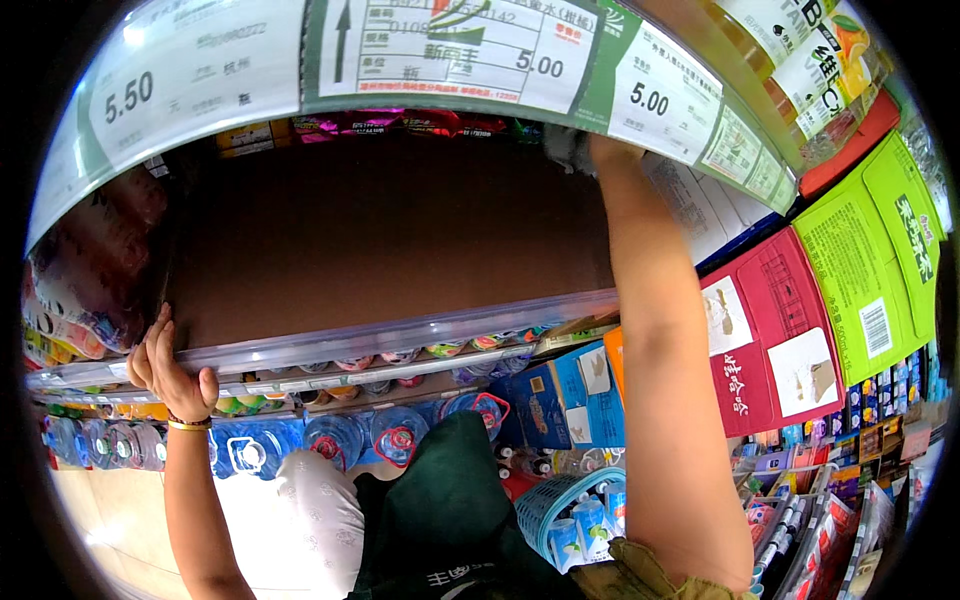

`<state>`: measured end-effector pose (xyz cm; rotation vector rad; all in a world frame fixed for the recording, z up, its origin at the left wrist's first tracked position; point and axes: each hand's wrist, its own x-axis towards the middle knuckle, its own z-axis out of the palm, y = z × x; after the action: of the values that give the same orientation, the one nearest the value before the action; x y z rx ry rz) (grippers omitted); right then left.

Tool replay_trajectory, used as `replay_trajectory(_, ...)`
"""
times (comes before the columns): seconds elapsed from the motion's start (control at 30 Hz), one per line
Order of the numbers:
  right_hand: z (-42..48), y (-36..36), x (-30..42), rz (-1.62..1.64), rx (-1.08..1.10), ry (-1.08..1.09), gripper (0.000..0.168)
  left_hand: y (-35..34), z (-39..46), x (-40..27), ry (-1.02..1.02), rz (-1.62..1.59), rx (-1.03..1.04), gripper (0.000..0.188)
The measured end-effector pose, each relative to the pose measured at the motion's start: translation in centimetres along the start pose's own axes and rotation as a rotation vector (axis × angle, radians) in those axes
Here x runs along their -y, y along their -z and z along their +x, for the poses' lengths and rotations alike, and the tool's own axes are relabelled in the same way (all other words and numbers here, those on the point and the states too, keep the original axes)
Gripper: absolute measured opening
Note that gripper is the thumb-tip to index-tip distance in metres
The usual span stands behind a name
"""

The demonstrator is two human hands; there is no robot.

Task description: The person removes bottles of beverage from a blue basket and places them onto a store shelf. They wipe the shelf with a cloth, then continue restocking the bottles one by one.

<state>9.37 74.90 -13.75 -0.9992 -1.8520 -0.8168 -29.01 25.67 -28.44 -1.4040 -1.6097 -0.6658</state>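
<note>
A brown store shelf board (405, 217) with a clear plastic front edge spans the middle of the view. My left hand (174, 367) rests on the front edge at its left end, fingers spread over it, holding nothing. My right arm reaches up over the board's right side. Only the wrist end of my right hand (616, 148) shows; the price label strip hides the rest. Beside it a grey cloth-like thing (570, 146) touches or lies near the hand; whether it is held, I cannot tell. Colourful packets (431, 122) line the shelf's far edge.
Above runs a price label strip (457, 52). Packed goods (97, 255) stand left. Red (772, 337) and green (870, 255) cartons are stacked right. Below are large water bottles (397, 435), a blue carton (555, 397) and a blue basket (536, 510) of drink cartons.
</note>
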Motion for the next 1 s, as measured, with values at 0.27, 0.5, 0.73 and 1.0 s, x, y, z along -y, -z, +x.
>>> replay_trajectory(0.27,-2.7,4.8,2.2,-0.232,0.794,0.085,0.045,0.6,-0.4,0.0,0.026,-0.003,0.024,0.061)
replay_trajectory(0.5,2.5,4.7,-2.8,0.181,-0.082,0.217,0.047,0.1,-0.3,0.0,0.021,-0.010,-0.003,0.061)
replay_trajectory(0.73,2.4,1.5,-1.0,0.132,-0.129,0.071,0.047,0.2,0.0,-0.2,0.020,-0.008,0.008,0.062)
replay_trajectory(1.0,-7.0,3.9,-2.4,0.155,0.674,0.041,0.046,0.5,-0.2,0.0,0.035,-0.025,-0.002,0.061)
